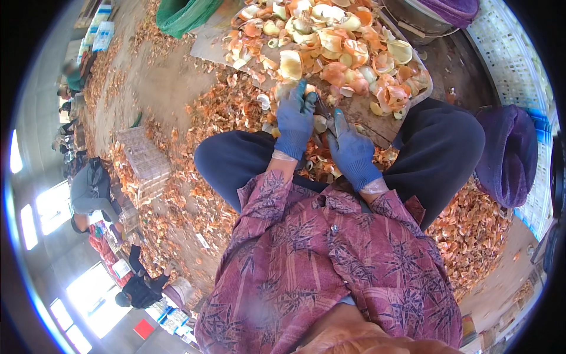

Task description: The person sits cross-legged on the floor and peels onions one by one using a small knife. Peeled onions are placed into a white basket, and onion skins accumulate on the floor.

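Observation:
My left hand (295,117), in a blue knitted glove with greenish fingertips, is curled over a pale onion (282,90) at the near edge of the board; the fingers hide part of it. Gloved the same way, my right hand (351,148) grips what looks like a small knife (323,109), its blade pointing towards the left hand. Beneath the two hands lies a cut onion piece (319,124). Beyond them, a heap of onion skins and peeled outer layers (331,40) covers much of the board (376,117).
Onion skins (221,110) cover the floor around my bent legs. A green mesh bag (183,17) is at the top, a bucket (411,22) at upper right, a purple mesh bag (506,155) beside white crates (513,57) at right. A crate (143,155) and several people are at left.

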